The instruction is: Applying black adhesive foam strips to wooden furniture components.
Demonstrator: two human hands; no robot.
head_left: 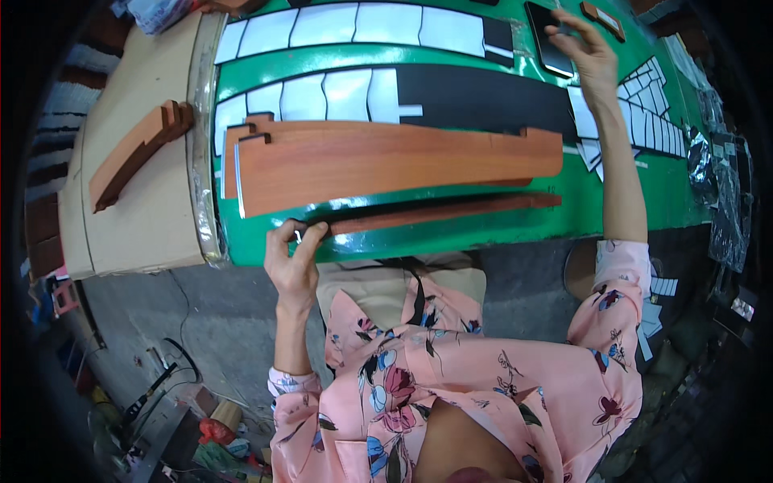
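Note:
At the table's near edge, my left hand (pixel 295 256) pinches the left end of a long, thin curved wooden piece (pixel 435 216). The piece stands on edge, its upper side dark. A small white bit shows by my fingers. Beyond it lie stacked broad reddish-brown wooden panels (pixel 394 165) with dark notches. My right hand (pixel 594 60) is raised at the far right, beside a black phone (pixel 550 40). Its fingers are curled together around a small dark thing I cannot make out.
Black strips with white labels (pixel 346 97) lie across the green table (pixel 322 58). White label sheets (pixel 652 121) spread at the right. On cardboard (pixel 145 217) at the left rests a curved wooden piece (pixel 137 153). A small wooden block (pixel 604 20) sits beyond the phone.

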